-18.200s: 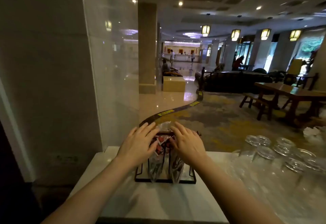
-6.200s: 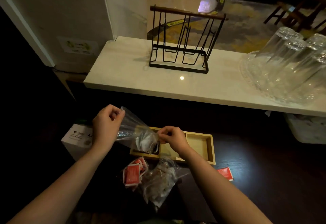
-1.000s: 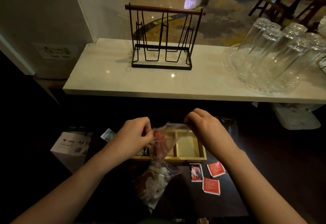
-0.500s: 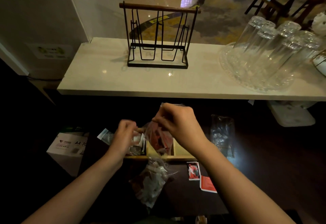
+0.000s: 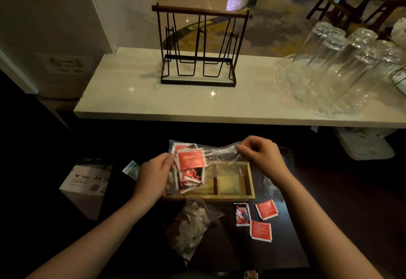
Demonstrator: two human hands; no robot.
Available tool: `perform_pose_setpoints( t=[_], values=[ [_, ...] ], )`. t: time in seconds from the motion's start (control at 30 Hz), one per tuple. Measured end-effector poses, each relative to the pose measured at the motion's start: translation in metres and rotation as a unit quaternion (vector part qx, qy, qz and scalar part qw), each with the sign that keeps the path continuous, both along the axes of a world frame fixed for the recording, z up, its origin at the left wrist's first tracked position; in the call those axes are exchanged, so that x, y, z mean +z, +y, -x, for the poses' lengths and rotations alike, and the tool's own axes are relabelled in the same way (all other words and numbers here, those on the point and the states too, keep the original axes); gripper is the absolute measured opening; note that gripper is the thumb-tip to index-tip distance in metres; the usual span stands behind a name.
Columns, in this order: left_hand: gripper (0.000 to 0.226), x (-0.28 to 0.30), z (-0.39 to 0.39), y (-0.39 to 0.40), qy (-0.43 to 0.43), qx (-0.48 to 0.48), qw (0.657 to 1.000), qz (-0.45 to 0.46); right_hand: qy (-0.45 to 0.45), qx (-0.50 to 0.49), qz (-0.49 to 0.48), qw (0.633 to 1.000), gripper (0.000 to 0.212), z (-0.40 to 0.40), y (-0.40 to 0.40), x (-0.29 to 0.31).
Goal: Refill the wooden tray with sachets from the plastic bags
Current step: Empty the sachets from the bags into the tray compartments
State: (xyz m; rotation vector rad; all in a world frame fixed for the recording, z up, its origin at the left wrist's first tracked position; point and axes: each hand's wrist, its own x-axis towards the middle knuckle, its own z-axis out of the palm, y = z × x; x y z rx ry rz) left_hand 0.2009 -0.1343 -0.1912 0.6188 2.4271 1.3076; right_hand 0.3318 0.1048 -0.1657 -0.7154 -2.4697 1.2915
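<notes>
A clear plastic bag (image 5: 216, 154) of red sachets (image 5: 190, 160) hangs stretched sideways over the wooden tray (image 5: 232, 195). My left hand (image 5: 154, 174) grips the bag's sachet-filled end over the tray's left part. My right hand (image 5: 260, 154) pinches the bag's empty end above the tray's right rim. The tray's right compartments show bare wood. A second bag (image 5: 190, 227) of pale sachets lies in front of the tray. Three loose red sachets (image 5: 261, 230) lie on the dark table to the right.
A black wire rack (image 5: 198, 47) stands on the pale marble counter (image 5: 136, 102) behind. Upturned glasses (image 5: 336, 67) sit on a clear tray at the right. A white A4 paper box (image 5: 86, 185) stands at the left, an empty clear bag (image 5: 269, 185) right of the tray.
My hands have pulled apart: the right moved to the right with the bag's empty end, the left holds the sachet end. The bag now lies stretched sideways over the tray.
</notes>
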Motion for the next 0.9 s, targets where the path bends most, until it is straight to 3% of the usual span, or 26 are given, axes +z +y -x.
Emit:
perform_pose_setpoints(
  t=[0.13, 0.27, 0.9],
  values=[
    [0.039, 0.017, -0.002, 0.009, 0.115, -0.037, 0.992, 0.047, -0.046, 0.006, 0.020, 0.999, 0.005, -0.015, 0.012, -0.031],
    [0.044, 0.034, -0.007, 0.017, 0.105, -0.056, 0.992, 0.048, -0.050, 0.013, 0.021, 0.998, 0.019, -0.022, 0.017, -0.048],
    [0.043, 0.060, -0.019, 0.049, 0.042, -0.140, 0.988, 0.044, -0.030, -0.019, 0.065, 0.997, 0.013, -0.035, 0.025, -0.078]
  ],
)
